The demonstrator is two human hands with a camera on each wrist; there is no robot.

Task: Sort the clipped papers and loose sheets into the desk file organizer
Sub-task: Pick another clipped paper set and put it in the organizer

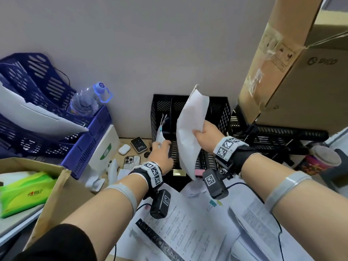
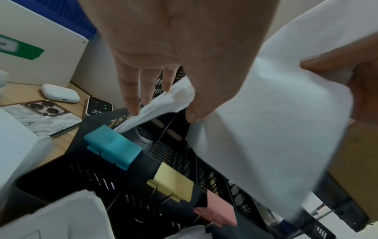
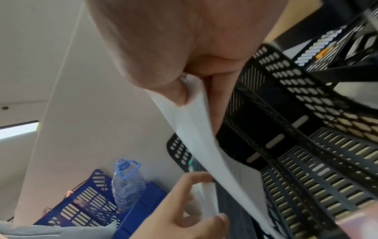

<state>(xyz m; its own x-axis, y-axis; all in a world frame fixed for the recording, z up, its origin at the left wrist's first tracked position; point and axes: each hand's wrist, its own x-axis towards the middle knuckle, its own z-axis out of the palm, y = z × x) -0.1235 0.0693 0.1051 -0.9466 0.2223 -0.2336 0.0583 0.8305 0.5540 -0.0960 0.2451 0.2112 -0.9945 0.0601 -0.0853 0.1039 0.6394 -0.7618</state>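
Against the pale wall (image 1: 131, 53), the black organizer (image 1: 219, 113) is standing open under my right hand (image 1: 204, 133), which is pinching the loose sheets (image 1: 188, 132) upright, long edge vertical, over the middle slots; my left hand (image 1: 161, 151) is pinching the filed papers (image 1: 160, 133) in the left slot.

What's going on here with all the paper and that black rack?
A person is filing papers into a black desk organizer. Their right hand grips a bent bundle of white sheets above its slots, not yet put in. Their left hand pinches papers standing in the leftmost slot. A teal clip, yellow clip and pink clip sit on its front edge. More printed sheets lie on the desk.
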